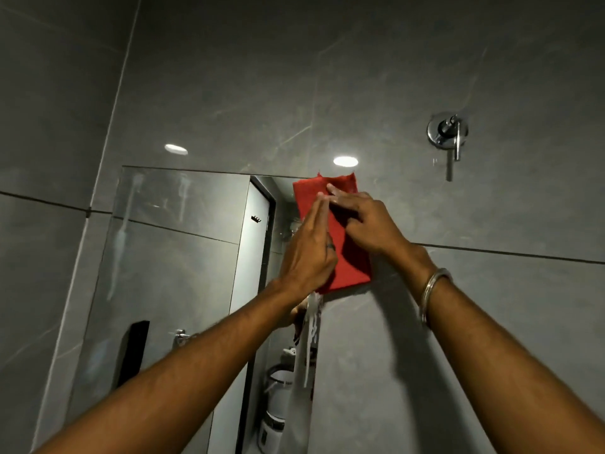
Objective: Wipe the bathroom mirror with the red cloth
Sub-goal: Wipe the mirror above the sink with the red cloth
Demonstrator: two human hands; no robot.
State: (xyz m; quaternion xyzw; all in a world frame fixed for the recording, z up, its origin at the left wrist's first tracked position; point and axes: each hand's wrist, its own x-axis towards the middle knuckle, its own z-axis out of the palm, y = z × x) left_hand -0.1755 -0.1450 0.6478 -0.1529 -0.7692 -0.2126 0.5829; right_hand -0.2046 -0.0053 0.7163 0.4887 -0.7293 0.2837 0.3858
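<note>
Head view: your left hand (307,253) and right hand (366,221) press the red cloth (352,260) flat, fingers (319,208) extended, against the mirror (170,257)'s upper right corner.

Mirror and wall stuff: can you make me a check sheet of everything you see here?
Surface: mirror on the grey tiled wall; pale streaks near its top left, white drips running down near its right edge.
Job's things: red cloth, folded flat, pressed over the mirror's upper right corner.
Clutter: nothing seen.
Grips: left hand and right hand both lie flat on the cloth, fingers stretched out; a metal bangle sits on the right wrist.
Cables: nothing seen.
Surroundings: chrome tap handle on the wall to the upper right; the mirror reflects a door, a hook and a door handle.
</note>
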